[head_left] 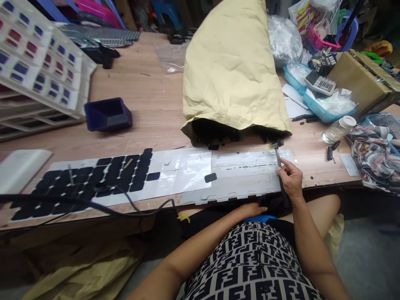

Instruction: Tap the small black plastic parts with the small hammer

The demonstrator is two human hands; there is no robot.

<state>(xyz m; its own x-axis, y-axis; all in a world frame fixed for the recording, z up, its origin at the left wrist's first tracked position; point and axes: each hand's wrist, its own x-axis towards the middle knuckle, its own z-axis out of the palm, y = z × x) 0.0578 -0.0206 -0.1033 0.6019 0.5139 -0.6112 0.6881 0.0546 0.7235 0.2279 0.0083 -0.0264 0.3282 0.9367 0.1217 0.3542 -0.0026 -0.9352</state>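
My right hand (291, 178) is closed around the handle of a small mallet (278, 155), whose head has a yellowish face and a black one. The mallet's head is over the right end of a grey sheet (250, 183) with a notched front edge. A single black rounded pad (210, 178) lies on the sheet's left part. In my lap, just below the table edge, my left hand (253, 209) rests with fingers stretched out, partly in shadow. Left of the sheet, many black pads (115, 171) lie in rows on white paper (184, 166).
A large paper sack (234, 62) with dark contents opens toward me. A dark blue bin (108, 114) and white crate (40, 62) stand left. A black cable (125, 213) crosses the front left. Blue baskets (328, 109), a clear bottle (339, 130) and cloth (371, 154) are right.
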